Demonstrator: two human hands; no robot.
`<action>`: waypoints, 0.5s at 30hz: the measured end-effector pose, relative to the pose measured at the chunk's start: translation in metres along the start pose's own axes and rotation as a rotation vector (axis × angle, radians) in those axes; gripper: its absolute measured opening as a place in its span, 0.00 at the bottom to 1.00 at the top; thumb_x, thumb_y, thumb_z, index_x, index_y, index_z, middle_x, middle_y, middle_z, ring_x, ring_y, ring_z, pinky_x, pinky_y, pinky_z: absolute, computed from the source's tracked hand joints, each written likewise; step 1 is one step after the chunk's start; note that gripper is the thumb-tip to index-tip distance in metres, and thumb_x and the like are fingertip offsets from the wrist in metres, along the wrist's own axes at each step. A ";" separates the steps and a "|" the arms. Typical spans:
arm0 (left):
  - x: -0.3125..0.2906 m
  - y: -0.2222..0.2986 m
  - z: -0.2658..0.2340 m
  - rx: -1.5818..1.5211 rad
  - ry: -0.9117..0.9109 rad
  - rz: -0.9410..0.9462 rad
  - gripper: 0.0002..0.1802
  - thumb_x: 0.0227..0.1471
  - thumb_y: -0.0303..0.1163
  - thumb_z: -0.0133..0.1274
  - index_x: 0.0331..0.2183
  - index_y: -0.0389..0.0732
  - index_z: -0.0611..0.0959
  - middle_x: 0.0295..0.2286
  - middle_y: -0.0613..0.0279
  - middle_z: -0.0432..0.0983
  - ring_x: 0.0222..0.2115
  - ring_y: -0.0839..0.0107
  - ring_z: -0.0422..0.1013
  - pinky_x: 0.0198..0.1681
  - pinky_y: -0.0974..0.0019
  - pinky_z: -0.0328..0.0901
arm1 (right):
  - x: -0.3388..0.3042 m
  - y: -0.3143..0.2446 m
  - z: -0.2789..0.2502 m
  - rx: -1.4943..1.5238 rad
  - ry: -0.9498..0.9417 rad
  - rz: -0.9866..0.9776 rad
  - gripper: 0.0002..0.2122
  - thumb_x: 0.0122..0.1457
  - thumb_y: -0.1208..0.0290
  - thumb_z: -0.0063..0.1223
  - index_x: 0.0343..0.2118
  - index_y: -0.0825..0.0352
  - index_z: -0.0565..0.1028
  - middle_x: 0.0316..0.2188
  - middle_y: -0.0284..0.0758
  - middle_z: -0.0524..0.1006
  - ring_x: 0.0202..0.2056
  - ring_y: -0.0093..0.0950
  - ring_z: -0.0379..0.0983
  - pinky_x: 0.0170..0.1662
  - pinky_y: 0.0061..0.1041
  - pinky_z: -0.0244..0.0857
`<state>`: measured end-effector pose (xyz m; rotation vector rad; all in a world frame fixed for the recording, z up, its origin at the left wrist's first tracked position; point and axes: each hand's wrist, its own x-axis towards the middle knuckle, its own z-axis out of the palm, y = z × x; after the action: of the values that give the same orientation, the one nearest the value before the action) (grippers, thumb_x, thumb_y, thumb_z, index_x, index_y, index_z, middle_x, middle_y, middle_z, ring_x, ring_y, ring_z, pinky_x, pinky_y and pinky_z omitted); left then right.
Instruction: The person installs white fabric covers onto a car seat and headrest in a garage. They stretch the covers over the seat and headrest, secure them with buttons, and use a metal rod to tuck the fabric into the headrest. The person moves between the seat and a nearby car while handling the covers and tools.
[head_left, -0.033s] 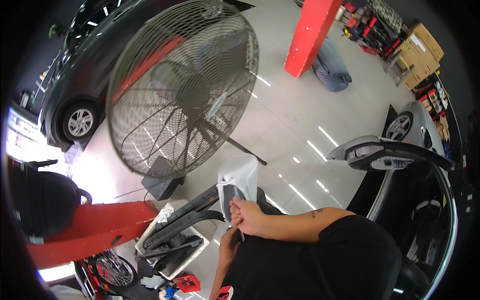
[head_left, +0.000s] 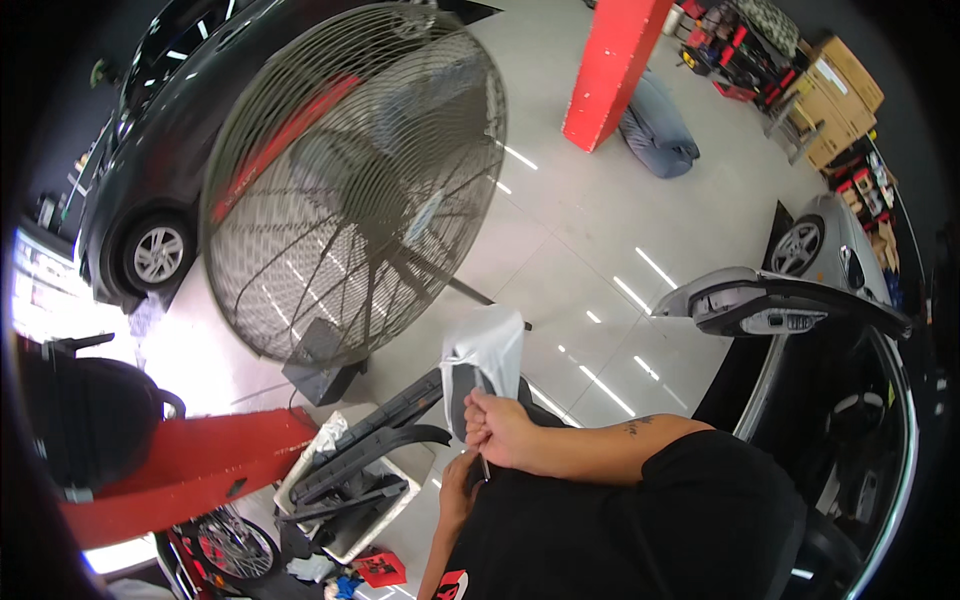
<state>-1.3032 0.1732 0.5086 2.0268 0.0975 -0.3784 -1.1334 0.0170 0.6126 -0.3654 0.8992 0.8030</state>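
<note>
In front of my body, a dark grey rounded piece (head_left: 461,400) stands upright with loose white sheeting (head_left: 488,338) over its top and sides. My right hand (head_left: 497,430) is closed in a fist against its near side. From the underside of that fist sticks a slim metallic rod (head_left: 486,467); its kind cannot be made out. Just below and to the left, my left hand (head_left: 458,486) has its fingers curled near the rod's lower end. What they grip is hidden by the hand and my black shirt.
A large round caged fan (head_left: 360,200) stands ahead on the left. A white bin (head_left: 345,553) of black trim pieces (head_left: 375,450) sits left of my hands, beside a red beam (head_left: 220,460). On the right, a car door (head_left: 790,305) stands ajar. A red post (head_left: 612,80) rises ahead.
The view has shifted slightly, and the white sheeting sits a little farther right and higher. Both hands keep the same hold.
</note>
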 end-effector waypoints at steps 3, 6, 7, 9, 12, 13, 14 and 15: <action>0.075 0.040 0.012 0.246 0.031 0.230 0.38 0.47 0.30 0.68 0.60 0.47 0.75 0.57 0.52 0.69 0.59 0.49 0.65 0.62 0.45 0.61 | -0.024 -0.073 0.011 0.153 -0.047 -0.071 0.11 0.76 0.62 0.38 0.37 0.61 0.66 0.18 0.23 0.59 0.17 0.16 0.48 0.22 0.18 0.48; 0.123 0.084 0.026 0.362 0.051 0.338 0.37 0.46 0.34 0.70 0.59 0.51 0.77 0.59 0.52 0.66 0.60 0.46 0.62 0.62 0.44 0.61 | -0.052 -0.127 0.014 0.299 -0.143 -0.095 0.10 0.76 0.63 0.38 0.36 0.61 0.65 0.18 0.23 0.59 0.17 0.17 0.50 0.22 0.18 0.50; 0.139 0.099 0.032 0.401 0.047 0.365 0.37 0.46 0.35 0.70 0.59 0.53 0.78 0.60 0.52 0.64 0.61 0.46 0.61 0.63 0.44 0.61 | -0.062 -0.140 0.015 0.339 -0.149 -0.105 0.10 0.76 0.63 0.39 0.36 0.60 0.65 0.18 0.23 0.59 0.17 0.16 0.50 0.21 0.18 0.50; 0.174 0.124 0.044 0.354 0.051 0.598 0.27 0.45 0.35 0.70 0.48 0.46 0.81 0.50 0.53 0.74 0.55 0.49 0.69 0.61 0.44 0.63 | -0.081 -0.161 0.016 0.365 -0.236 -0.155 0.11 0.76 0.63 0.38 0.36 0.61 0.65 0.18 0.24 0.60 0.18 0.17 0.51 0.22 0.18 0.52; 0.227 0.155 0.059 0.153 -0.002 0.958 0.15 0.44 0.29 0.68 0.32 0.41 0.78 0.33 0.56 0.79 0.41 0.50 0.77 0.55 0.44 0.68 | -0.100 -0.202 0.016 0.345 -0.402 -0.209 0.11 0.75 0.60 0.41 0.38 0.62 0.68 0.19 0.24 0.61 0.19 0.16 0.52 0.23 0.17 0.53; 0.245 0.165 0.061 0.095 -0.004 0.989 0.13 0.45 0.26 0.67 0.32 0.41 0.78 0.33 0.55 0.79 0.39 0.50 0.77 0.53 0.45 0.69 | -0.106 -0.223 0.011 0.316 -0.455 -0.209 0.12 0.74 0.59 0.43 0.40 0.63 0.69 0.20 0.24 0.61 0.19 0.16 0.53 0.24 0.18 0.54; 0.257 0.173 0.063 0.033 -0.005 1.010 0.11 0.46 0.24 0.65 0.31 0.41 0.78 0.33 0.54 0.78 0.38 0.50 0.77 0.50 0.46 0.70 | -0.113 -0.237 0.002 0.270 -0.583 -0.185 0.13 0.74 0.58 0.44 0.42 0.64 0.70 0.20 0.24 0.62 0.19 0.16 0.53 0.24 0.18 0.55; 0.267 0.181 0.065 -0.043 -0.003 1.027 0.10 0.47 0.22 0.63 0.31 0.41 0.77 0.32 0.53 0.78 0.36 0.50 0.76 0.47 0.47 0.71 | -0.119 -0.247 -0.011 0.104 -0.448 -0.379 0.14 0.72 0.56 0.47 0.44 0.64 0.71 0.20 0.23 0.62 0.20 0.16 0.54 0.25 0.18 0.56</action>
<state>-1.0231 0.0066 0.5533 1.7657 -0.8937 0.2716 -0.9975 -0.2082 0.6927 -0.2394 0.4304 0.4568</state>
